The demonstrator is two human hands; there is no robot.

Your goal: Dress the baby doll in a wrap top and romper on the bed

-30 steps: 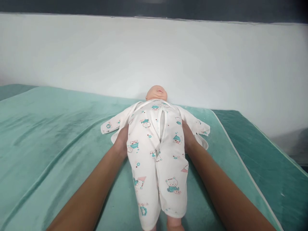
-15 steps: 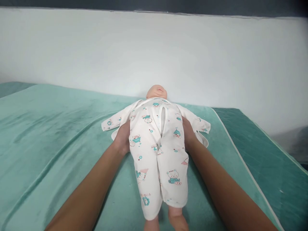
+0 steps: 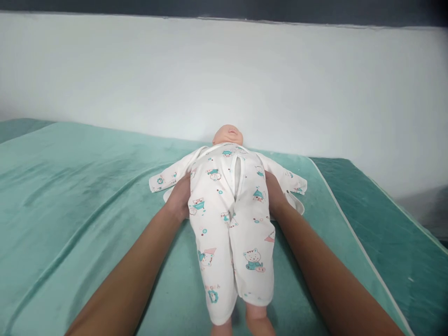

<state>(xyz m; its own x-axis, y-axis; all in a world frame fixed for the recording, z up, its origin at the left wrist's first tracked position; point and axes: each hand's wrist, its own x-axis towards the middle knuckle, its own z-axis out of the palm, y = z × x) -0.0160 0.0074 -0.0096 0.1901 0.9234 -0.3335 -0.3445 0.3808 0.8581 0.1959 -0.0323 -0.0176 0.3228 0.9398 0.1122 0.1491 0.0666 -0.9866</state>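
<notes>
the doll [image 3: 231,205] lies face up on the green sheet [image 3: 87,186] — left hand [image 3: 180,198] and right hand [image 3: 275,196] clasp its sides. positioning step; a lift next would want an even, steady hold.

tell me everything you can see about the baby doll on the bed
The baby doll lies on its back on a green blanket, head toward the white wall, feet toward the camera. Its bald head and bare feet look like smooth plastic. It wears a white one-piece suit of soft cloth printed with teal and pink bears and houses, gaping slightly open down the chest. The sleeves spread out flat to both sides. The left hand and right hand press against the sides of its body.
</notes>
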